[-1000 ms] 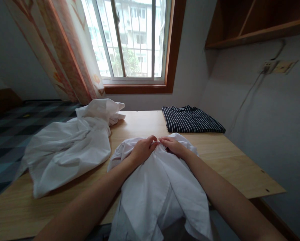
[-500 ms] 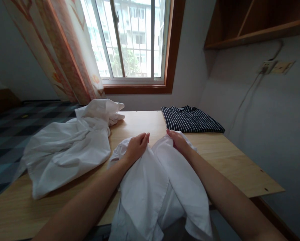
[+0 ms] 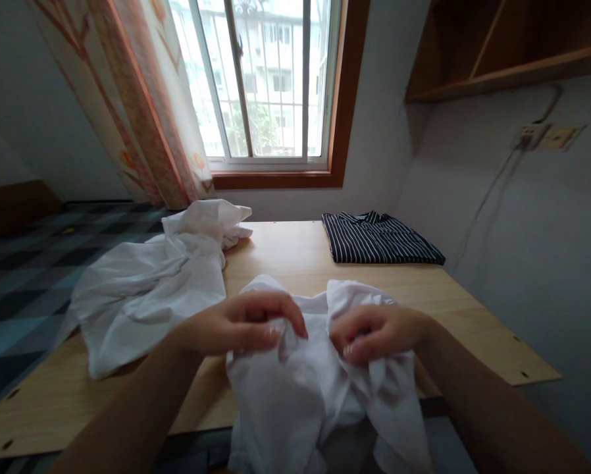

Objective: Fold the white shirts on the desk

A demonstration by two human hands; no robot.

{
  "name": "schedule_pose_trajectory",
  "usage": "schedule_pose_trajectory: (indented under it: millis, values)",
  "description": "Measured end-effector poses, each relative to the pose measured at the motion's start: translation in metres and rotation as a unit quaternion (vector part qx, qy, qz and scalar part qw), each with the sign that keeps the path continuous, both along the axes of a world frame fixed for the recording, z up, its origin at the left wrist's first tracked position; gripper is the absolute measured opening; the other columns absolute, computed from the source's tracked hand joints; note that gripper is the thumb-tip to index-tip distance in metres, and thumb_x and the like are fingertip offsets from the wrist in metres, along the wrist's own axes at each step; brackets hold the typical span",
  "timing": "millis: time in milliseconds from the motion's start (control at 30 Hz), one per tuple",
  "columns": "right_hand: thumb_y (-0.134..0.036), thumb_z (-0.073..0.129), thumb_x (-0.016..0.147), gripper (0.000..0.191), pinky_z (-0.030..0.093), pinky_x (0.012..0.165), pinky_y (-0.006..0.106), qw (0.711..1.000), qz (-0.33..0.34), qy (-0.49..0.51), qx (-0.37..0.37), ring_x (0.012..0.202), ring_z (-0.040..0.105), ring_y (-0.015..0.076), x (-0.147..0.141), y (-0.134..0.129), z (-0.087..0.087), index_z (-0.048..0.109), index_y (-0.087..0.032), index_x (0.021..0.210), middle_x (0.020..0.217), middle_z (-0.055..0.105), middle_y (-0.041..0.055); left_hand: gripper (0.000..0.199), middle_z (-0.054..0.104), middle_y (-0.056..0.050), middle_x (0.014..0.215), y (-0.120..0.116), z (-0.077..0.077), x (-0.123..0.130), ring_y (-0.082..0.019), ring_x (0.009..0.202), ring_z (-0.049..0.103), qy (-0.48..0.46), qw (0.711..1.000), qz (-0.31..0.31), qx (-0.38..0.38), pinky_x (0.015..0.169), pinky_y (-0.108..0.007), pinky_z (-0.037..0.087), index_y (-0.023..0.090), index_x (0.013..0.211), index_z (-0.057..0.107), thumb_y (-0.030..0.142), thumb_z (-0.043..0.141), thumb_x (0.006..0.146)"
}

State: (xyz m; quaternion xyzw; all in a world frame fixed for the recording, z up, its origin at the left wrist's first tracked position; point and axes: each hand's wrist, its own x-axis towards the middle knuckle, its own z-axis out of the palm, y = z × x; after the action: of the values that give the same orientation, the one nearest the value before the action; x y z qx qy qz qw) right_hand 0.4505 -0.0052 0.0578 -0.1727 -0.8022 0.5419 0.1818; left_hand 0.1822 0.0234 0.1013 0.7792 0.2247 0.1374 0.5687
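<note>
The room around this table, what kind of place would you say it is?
Probably a bedroom or dorm room: there's a bed-like surface with dark checked fabric on the left, a flowered curtain by the barred window, and a wooden shelf unit on the wall.

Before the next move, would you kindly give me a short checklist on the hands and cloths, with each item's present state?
1. Left hand gripping near white cloth: ok, pinching it.
2. Right hand gripping it: ok, fingers curled on it.
3. Near white cloth flat: not ok, rumpled, hanging over the front edge of the table.
4. Striped shirt neatly folded: ok.
5. Far-left white cloth smooth: not ok, crumpled.
6. Near cloth's fastenings: cannot tell.
</note>
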Motion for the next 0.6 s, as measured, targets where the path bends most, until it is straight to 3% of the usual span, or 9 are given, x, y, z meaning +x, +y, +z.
schedule_pose_trajectory:
  millis: [67,100,200,267,367,400,467,533,600]
  values:
    - [-0.035,0.062,0.089,0.017,0.044,0.065,0.022,0.988,0.021,-0.138,0.071,0.069,0.055,0.0111,0.001,-0.028,0.000,0.069,-0.019,0.089,0.082,0.061,0.0012,0.039,0.070,-0.003,0.088,-0.013,-0.002,-0.015,-0.016,0.074,0.062,0.107,0.991,-0.068,0.051,0.062,-0.022,0.048,0.023,0.111,0.069,0.050,0.063,0.083]
    - [-0.034,0.064,0.088,0.018,0.045,0.066,0.022,0.981,-0.002,-0.165,0.097,0.071,0.057,0.0113,0.005,-0.040,-0.001,0.070,-0.021,0.098,0.091,0.064,0.0028,0.038,0.071,-0.003,0.092,-0.016,-0.006,-0.020,-0.017,0.078,0.063,0.140,0.984,-0.066,0.083,0.066,-0.023,0.049,0.025,0.116,0.068,0.048,0.060,0.086]
    - [-0.038,0.057,0.093,0.027,0.048,0.065,0.023,0.975,-0.115,-0.152,0.115,0.073,0.062,0.0123,0.029,-0.055,-0.005,0.069,-0.024,0.113,0.106,0.067,0.0054,0.036,0.072,-0.004,0.097,-0.009,-0.027,-0.028,-0.018,0.083,0.064,0.182,0.952,0.082,0.234,0.072,-0.026,0.050,0.025,0.116,0.067,0.046,0.047,0.094]
    - [-0.042,0.050,0.096,0.031,0.048,0.063,0.024,0.941,-0.280,-0.119,0.147,0.070,0.062,0.0137,0.047,-0.047,-0.010,0.069,-0.023,0.111,0.100,0.069,0.0058,0.038,0.071,-0.006,0.101,0.003,-0.041,-0.027,-0.020,0.089,0.064,0.215,0.866,0.244,0.380,0.079,-0.031,0.050,0.022,0.109,0.069,0.045,0.042,0.096]
    - [-0.048,0.051,0.094,0.038,0.048,0.072,0.030,0.793,-0.539,-0.160,0.236,0.082,0.064,0.0202,0.065,-0.020,-0.023,0.069,-0.019,0.110,0.101,0.070,0.0100,0.045,0.069,-0.015,0.108,0.018,-0.051,-0.020,-0.030,0.105,0.060,0.327,0.689,0.381,0.522,0.088,-0.041,0.046,0.015,0.101,0.071,0.048,0.041,0.095]
    - [-0.049,0.052,0.093,0.040,0.048,0.075,0.031,0.754,-0.573,-0.203,0.248,0.087,0.064,0.0228,0.067,-0.013,-0.028,0.069,-0.017,0.109,0.101,0.070,0.0115,0.050,0.069,-0.017,0.107,0.021,-0.052,-0.018,-0.032,0.106,0.060,0.379,0.658,0.389,0.521,0.086,-0.043,0.046,0.013,0.098,0.071,0.052,0.039,0.095]
    - [-0.052,0.055,0.090,0.040,0.046,0.076,0.032,0.735,-0.569,-0.281,0.238,0.090,0.064,0.0256,0.064,-0.003,-0.039,0.071,-0.017,0.099,0.097,0.071,0.0122,0.063,0.071,-0.018,0.099,0.023,-0.053,-0.016,-0.033,0.100,0.064,0.470,0.658,0.372,0.456,0.079,-0.041,0.047,0.013,0.093,0.072,0.060,0.031,0.096]
    - [-0.053,0.058,0.087,0.038,0.044,0.073,0.030,0.764,-0.519,-0.318,0.214,0.085,0.064,0.0250,0.056,-0.002,-0.048,0.072,-0.018,0.087,0.089,0.071,0.0107,0.069,0.073,-0.016,0.094,0.022,-0.055,-0.015,-0.032,0.093,0.067,0.513,0.703,0.328,0.368,0.074,-0.038,0.047,0.015,0.090,0.072,0.067,0.027,0.093]
    - [-0.048,0.063,0.084,0.031,0.043,0.070,0.028,0.797,-0.479,-0.307,0.203,0.081,0.063,0.0230,0.044,-0.004,-0.055,0.070,-0.018,0.083,0.086,0.070,0.0087,0.061,0.074,-0.013,0.092,0.018,-0.059,-0.015,-0.030,0.089,0.068,0.498,0.756,0.274,0.324,0.070,-0.034,0.047,0.019,0.089,0.072,0.068,0.036,0.089]
